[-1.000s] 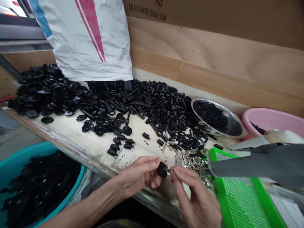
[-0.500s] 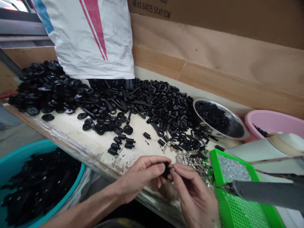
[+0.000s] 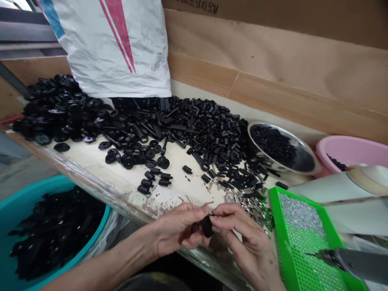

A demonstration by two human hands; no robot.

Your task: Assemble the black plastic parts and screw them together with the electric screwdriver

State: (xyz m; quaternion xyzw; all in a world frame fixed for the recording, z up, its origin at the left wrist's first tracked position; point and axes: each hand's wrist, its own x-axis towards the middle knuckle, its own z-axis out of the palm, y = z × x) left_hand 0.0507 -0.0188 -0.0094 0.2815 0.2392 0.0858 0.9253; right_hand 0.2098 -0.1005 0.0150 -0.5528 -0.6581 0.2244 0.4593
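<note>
One black part (image 3: 207,226) sits between left hand (image 3: 178,230) and right hand (image 3: 242,238).

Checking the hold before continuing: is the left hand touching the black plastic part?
Touching: the head view shows the left hand gripping the black plastic part.

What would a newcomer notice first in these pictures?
A sprawling heap of black plastic parts covers the pale workbench, below a white woven sack with pink stripes. At the bench's front edge, a bare left hand and right hand pinch a small black plastic piece, beside a bright green perforated tray.
</note>
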